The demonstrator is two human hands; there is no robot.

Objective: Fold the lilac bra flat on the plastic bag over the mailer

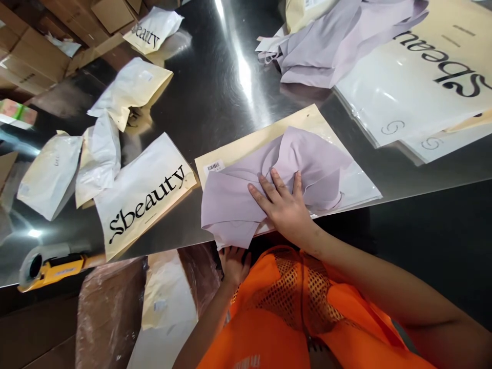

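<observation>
At the table's near edge, a lilac garment (269,174) lies on a flat bag (246,146). The right hand (282,202) presses it, fingers spread flat; the left hand (232,264), at seven o'clock, pinches its hanging hem. Soft, light, floppy: best taken by its edges.

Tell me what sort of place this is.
Probably a packing station in a clothing warehouse. On a steel table lie printed Sbeauty mailer bags, the right hand presses a folded lilac garment on a barcoded bag, the left hand holds its edge, and cardboard cartons stand behind.
</observation>
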